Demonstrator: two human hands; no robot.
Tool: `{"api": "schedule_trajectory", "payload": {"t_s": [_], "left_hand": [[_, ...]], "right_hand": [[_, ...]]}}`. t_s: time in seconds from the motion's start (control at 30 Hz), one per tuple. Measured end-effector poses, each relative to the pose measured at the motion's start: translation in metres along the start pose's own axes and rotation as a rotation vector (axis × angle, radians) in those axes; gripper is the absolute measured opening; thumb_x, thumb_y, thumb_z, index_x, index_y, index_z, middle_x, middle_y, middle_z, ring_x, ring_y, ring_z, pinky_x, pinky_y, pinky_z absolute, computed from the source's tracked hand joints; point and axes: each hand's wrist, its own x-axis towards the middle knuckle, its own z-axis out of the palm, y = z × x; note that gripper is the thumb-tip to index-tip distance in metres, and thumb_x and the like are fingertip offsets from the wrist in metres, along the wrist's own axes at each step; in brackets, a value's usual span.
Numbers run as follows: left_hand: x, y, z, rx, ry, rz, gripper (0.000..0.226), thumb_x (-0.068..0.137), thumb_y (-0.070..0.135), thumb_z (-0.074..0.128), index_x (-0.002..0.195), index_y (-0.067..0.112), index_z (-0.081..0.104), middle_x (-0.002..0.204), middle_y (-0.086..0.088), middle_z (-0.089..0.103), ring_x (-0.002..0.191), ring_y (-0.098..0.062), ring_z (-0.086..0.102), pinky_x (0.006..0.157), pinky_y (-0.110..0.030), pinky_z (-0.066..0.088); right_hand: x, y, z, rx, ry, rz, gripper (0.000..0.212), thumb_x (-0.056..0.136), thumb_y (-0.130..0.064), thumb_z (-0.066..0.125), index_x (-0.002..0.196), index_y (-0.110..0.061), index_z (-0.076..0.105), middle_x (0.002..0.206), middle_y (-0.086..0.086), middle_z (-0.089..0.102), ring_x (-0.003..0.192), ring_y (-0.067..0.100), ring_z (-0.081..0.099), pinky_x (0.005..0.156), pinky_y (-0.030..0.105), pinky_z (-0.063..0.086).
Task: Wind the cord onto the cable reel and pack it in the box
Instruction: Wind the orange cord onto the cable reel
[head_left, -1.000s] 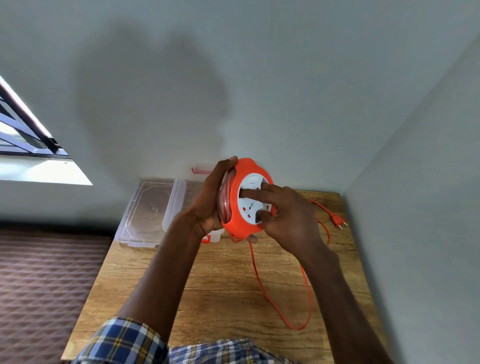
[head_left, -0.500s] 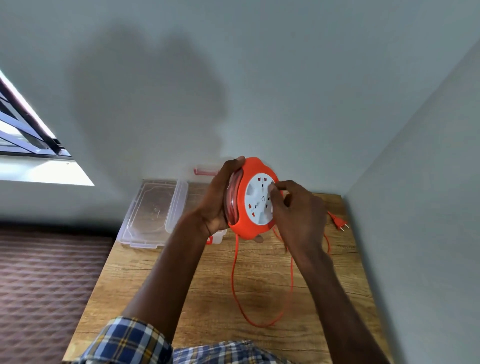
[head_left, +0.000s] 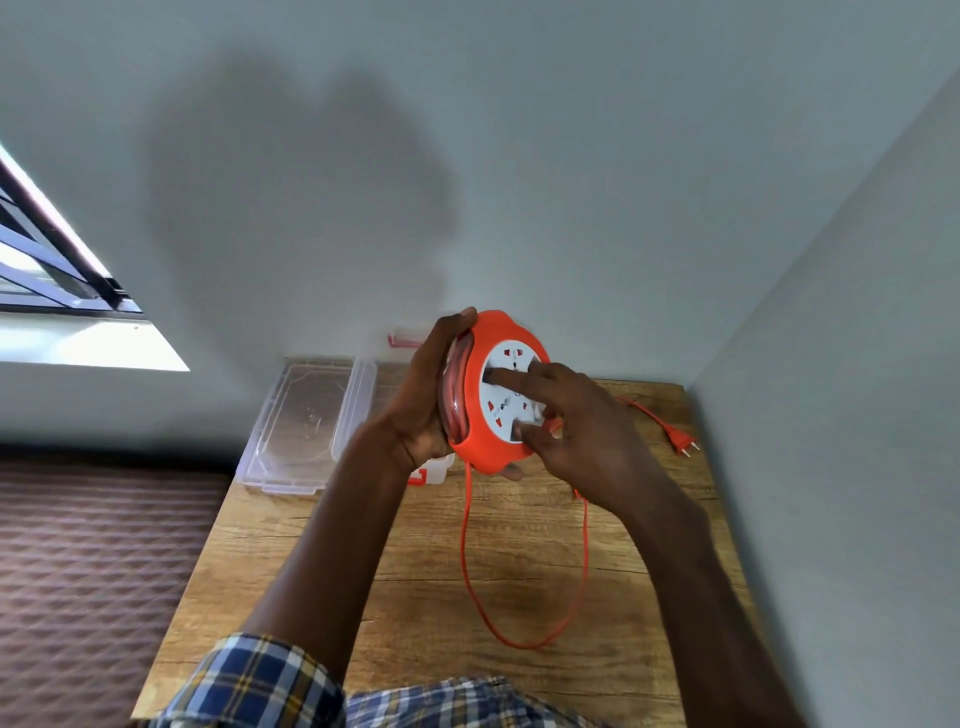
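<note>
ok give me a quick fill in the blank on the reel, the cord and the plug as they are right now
1. The left hand grips the orange reel by its ____.
2. Fingers of the right hand press on the reel's ____ socket face.
3. The loose cord hangs in a loop over the wooden ____.
4. The plug lies on the table near the ____ wall.

Missing words: rim; white; table; right

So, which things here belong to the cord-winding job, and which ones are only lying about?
Belong to the job:
- cable reel, held in the left hand
- right hand, fingers on the reel's white face
- orange cord looped on the table, with its plug
- clear box behind the reel
- clear lid

Only there:
- wooden table
- window
</note>
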Motion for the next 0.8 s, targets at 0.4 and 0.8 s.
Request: {"api": "schedule_trajectory", "payload": {"t_s": [0.4, 0.8], "left_hand": [[0.0, 0.003, 0.008, 0.045, 0.065, 0.102, 0.058, 0.098, 0.063, 0.054, 0.122, 0.016, 0.078, 0.121, -0.018, 0.076, 0.108, -0.034, 0.075, 0.087, -0.046, 0.062], [0.003, 0.003, 0.002, -0.048, -0.003, 0.05, 0.065, 0.097, 0.072, 0.049, 0.125, 0.021, 0.078, 0.127, -0.013, 0.075, 0.111, -0.032, 0.075, 0.089, -0.05, 0.06]], "right_hand": [[0.004, -0.015, 0.017, 0.207, 0.325, 0.29, 0.069, 0.064, -0.074, 0.076, 0.129, -0.056, 0.06, 0.107, -0.021, 0.076, 0.09, -0.005, 0.068, 0.072, 0.018, 0.054], [0.002, -0.002, 0.001, 0.108, 0.267, -0.007, 0.038, 0.094, -0.023, 0.074, 0.125, -0.043, 0.07, 0.128, -0.017, 0.062, 0.093, -0.002, 0.061, 0.072, 0.01, 0.046]]}}
